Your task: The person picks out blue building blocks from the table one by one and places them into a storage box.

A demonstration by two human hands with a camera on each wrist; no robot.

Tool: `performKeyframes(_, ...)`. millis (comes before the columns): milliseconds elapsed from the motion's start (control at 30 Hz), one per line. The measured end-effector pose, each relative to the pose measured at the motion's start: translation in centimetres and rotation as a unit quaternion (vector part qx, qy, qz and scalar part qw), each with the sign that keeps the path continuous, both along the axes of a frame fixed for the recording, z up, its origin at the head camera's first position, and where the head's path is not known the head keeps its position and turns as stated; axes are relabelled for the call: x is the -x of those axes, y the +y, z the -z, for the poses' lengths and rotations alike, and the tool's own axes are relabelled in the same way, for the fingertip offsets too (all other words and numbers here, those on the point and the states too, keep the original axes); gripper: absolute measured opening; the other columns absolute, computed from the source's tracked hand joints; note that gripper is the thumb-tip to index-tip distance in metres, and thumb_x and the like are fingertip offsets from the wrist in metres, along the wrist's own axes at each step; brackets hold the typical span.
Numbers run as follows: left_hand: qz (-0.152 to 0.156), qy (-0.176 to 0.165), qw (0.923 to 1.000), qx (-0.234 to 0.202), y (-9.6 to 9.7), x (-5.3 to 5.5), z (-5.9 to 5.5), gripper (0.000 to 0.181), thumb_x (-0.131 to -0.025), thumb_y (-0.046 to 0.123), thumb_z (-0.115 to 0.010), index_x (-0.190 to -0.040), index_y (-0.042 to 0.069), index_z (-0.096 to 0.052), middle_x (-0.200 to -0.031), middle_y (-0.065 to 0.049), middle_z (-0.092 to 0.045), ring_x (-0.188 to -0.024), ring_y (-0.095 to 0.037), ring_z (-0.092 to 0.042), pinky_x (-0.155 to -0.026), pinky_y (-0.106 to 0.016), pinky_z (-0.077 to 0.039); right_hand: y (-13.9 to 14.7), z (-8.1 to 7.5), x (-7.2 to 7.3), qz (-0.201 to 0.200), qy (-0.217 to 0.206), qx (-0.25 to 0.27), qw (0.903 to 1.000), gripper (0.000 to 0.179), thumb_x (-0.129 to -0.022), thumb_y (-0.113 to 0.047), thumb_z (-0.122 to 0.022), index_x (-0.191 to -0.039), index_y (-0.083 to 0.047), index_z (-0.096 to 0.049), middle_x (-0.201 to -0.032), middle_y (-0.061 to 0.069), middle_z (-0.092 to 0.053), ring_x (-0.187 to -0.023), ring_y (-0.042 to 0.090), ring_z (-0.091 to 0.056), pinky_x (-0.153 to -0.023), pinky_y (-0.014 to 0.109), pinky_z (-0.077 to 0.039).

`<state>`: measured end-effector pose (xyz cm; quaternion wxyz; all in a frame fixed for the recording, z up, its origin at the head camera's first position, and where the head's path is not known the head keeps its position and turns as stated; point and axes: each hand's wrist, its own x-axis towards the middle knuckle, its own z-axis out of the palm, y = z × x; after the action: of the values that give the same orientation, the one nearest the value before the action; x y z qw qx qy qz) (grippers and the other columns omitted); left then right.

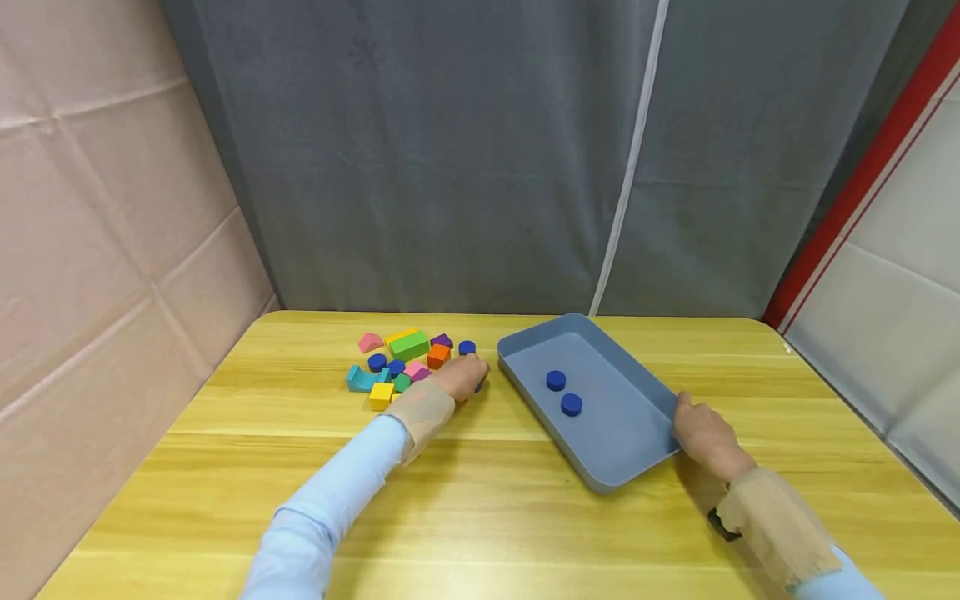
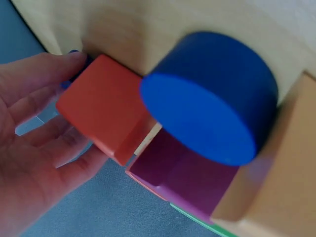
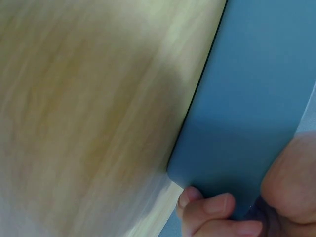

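Evidently, we see the left hand [image 1: 454,377] bent at the fingers, thumb and fingertips pinching a small blue disc [image 1: 478,387] just above or on the table [image 1: 450,525], at the right edge of a cluster of coloured blocks; we cannot tell which. Most of that disc is hidden, so we cannot say which way its face points. We find the right hand [image 1: 705,429] clenched on the near right end of a grey-blue tray [image 1: 622,446], fingers curled at its wall. The tray lies right of the cluster, its long axis slanting from far left to near right. Two blue discs [image 1: 556,381] lie flat inside, close together. Among the blocks, we see a green block [image 1: 409,345] lying lengthwise roughly left to right.
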<state>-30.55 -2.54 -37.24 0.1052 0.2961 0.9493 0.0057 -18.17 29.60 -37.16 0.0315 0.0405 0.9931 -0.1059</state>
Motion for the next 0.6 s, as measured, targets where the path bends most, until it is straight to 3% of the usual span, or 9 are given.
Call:
performKeyframes(233, 0.012, 0.002, 0.9999, -0.01, -0.2, -1.1, -0.9, 0.008, -0.082, -0.002, -0.057, -0.083, 0.006, -0.059, -0.082, -0.009, -0.053, -0.068, -0.018, -0.047, -0.062, -0.026, -0.044, 0.0, 0.0, 0.0, -0.005, 0.0, 0.001, 1.0, 0.019, -0.084, 0.005, -0.028, -0.098, 0.016, -0.036, -0.073, 0.032, -0.052, -0.065, 0.041, -0.055, -0.049, 0.045, -0.043)
performKeyframes(433, 0.015, -0.009, 0.9991, -0.039, -0.3, -1.2, -1.5, 0.012, -0.081, -0.001, -0.059, -0.092, 0.005, -0.061, -0.082, -0.009, -0.053, -0.071, -0.02, -0.05, -0.065, -0.027, -0.047, 0.0, 0.0, 0.0, -0.006, 0.003, -0.002, 1.0, 0.018, -0.083, 0.005, -0.029, -0.097, 0.015, -0.036, -0.073, 0.031, -0.052, -0.064, 0.041, -0.055, -0.049, 0.045, -0.043)
performKeyframes(600, 0.012, -0.009, 0.9988, -0.046, -0.4, -1.1, -1.9, 0.025, -0.082, 0.001, -0.06, -0.107, 0.004, -0.06, -0.095, -0.012, -0.054, -0.08, -0.022, -0.052, -0.074, -0.03, -0.05, 0.0, -0.1, 0.0, -0.004, 0.002, -0.001, 1.0, 0.018, -0.083, 0.005, -0.029, -0.096, 0.015, -0.037, -0.073, 0.031, -0.052, -0.064, 0.041, -0.055, -0.049, 0.044, -0.043)
